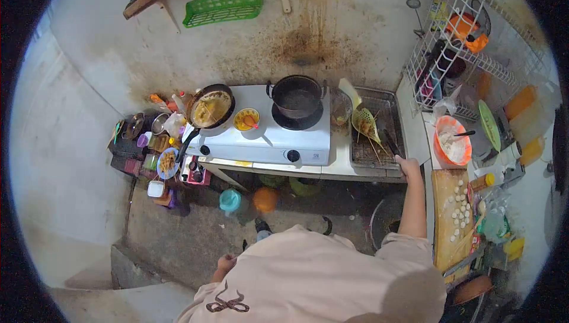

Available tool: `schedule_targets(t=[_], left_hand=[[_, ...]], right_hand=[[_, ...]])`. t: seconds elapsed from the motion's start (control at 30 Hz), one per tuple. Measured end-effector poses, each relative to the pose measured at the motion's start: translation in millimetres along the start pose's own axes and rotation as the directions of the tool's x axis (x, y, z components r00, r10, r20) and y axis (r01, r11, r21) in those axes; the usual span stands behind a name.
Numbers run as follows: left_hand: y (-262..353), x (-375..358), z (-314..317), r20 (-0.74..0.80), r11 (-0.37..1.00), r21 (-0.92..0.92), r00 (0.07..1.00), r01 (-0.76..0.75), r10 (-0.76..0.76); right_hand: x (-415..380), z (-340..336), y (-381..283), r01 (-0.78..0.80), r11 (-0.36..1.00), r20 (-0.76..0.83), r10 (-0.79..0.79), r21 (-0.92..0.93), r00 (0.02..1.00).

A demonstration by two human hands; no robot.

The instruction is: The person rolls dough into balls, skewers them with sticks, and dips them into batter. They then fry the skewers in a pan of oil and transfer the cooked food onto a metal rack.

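Observation:
My right hand [408,167] is closed round the end of a long black handle [390,144] at the right side of a dark metal tray [406,122]. What the handle belongs to is hard to make out. In the tray lies a yellow perforated scoop [358,115] with a pale handle, holding browned food; thin skewers [377,152] stick out toward me. Low beside my body, away from the stove, my left hand [226,262] has its fingers curled, with nothing visible in them.
A white stove [255,152] bears a frying pan [211,107] with yellowish oil, a small bowl [246,119] and a dark pot [297,96]. Right stand an orange bowl of flour [452,140] and a board [446,216] with white dough pieces. Left is a plate of skewers [168,163].

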State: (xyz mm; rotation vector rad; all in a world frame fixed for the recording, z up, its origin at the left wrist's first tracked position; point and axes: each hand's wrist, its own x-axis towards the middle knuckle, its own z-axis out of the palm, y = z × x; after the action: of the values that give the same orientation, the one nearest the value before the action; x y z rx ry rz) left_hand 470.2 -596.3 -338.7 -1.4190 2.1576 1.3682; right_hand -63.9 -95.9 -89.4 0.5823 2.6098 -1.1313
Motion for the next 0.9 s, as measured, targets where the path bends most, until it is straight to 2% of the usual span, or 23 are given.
schedule_targets(t=[0.03,0.1,0.23,0.33,0.37,0.43,0.47,0.5,0.57,0.63,0.67,0.7,0.73,0.77,0.8,0.83,0.87,0.9], left_hand=[[-0.4,2.7,1.9,0.014,0.994,-0.110,1.000,0.004,-0.003],[2.6,3.6,2.1,-0.001,0.999,-0.036,1.000,-0.003,0.003],[22.3,-2.6,-17.3,-0.020,0.990,0.143,1.000,-0.002,0.005],[80.7,-34.2,-46.3,-0.099,0.950,0.305,0.990,-0.063,0.098],[70.6,-21.0,-48.3,-0.119,0.961,0.273,0.989,-0.049,0.084],[52.4,3.5,-54.6,-0.165,0.980,0.201,0.985,-0.012,0.046],[46.0,10.3,-56.4,-0.186,0.968,0.250,0.981,-0.003,0.051],[69.2,7.5,-61.2,-0.210,0.956,0.295,0.976,0.012,0.053],[86.0,14.8,-76.9,-0.233,0.947,0.322,0.969,-0.005,0.085],[78.5,37.9,-88.3,-0.224,0.954,0.286,0.963,-0.084,0.152],[62.4,61.9,-91.7,-0.225,0.976,0.209,0.968,-0.066,0.114],[38.7,97.8,-93.0,-0.222,0.990,0.130,0.972,-0.053,0.081],[24.9,119.7,-96.0,-0.213,0.998,0.051,0.976,-0.041,0.051],[33.0,122.9,-105.9,-0.238,0.996,0.022,0.968,-0.082,0.085],[44.9,125.5,-118.2,-0.263,0.992,-0.004,0.957,-0.123,0.118],[57.7,124.5,-129.3,-0.287,0.986,-0.029,0.946,-0.164,0.149],[51.9,134.2,-132.9,-0.298,0.984,-0.067,0.945,-0.163,0.136],[48.2,141.9,-139.0,-0.308,0.981,-0.104,0.943,-0.163,0.124]], right_hand=[[-5.0,-2.7,-1.5,0.068,0.996,-0.042,-0.065,0.050,0.997],[-14.4,-6.9,-5.5,0.203,0.968,-0.129,-0.185,0.144,0.974],[-10.2,-14.4,0.5,0.326,0.922,-0.181,-0.291,0.211,0.940],[-54.1,-18.5,-35.5,0.292,0.897,-0.177,-0.245,0.331,0.953],[-83.5,-22.1,-62.3,0.198,0.900,-0.123,-0.163,0.388,0.979],[-104.4,-14.7,-86.8,0.225,0.885,-0.071,-0.215,0.407,0.974],[-110.9,-7.7,-98.4,0.240,0.876,-0.036,-0.248,0.418,0.968],[-115.9,-1.3,-109.3,0.234,0.896,0.046,-0.270,0.377,0.962],[-126.3,34.5,-135.1,0.368,0.878,0.080,-0.409,0.306,0.909],[-148.0,78.3,-172.4,0.516,0.841,0.082,-0.533,0.165,0.842],[-167.2,99.8,-197.8,0.617,0.776,0.121,-0.630,0.131,0.767],[-153.6,134.1,-204.3,0.626,0.778,0.214,-0.622,0.053,0.753],[-187.5,149.2,-240.5,0.677,0.729,0.271,-0.635,-0.098,0.723],[-205.1,177.2,-260.7,0.744,0.637,0.202,-0.716,-0.202,0.668],[-231.9,195.6,-291.8,0.766,0.567,0.281,-0.714,-0.303,0.641],[-224.3,236.3,-297.7,0.838,0.411,0.219,-0.836,-0.358,0.504],[-248.9,253.4,-327.3,0.799,0.390,0.329,-0.761,-0.458,0.560],[-254.6,280.4,-341.8,0.799,0.322,0.347,-0.773,-0.509,0.532]])
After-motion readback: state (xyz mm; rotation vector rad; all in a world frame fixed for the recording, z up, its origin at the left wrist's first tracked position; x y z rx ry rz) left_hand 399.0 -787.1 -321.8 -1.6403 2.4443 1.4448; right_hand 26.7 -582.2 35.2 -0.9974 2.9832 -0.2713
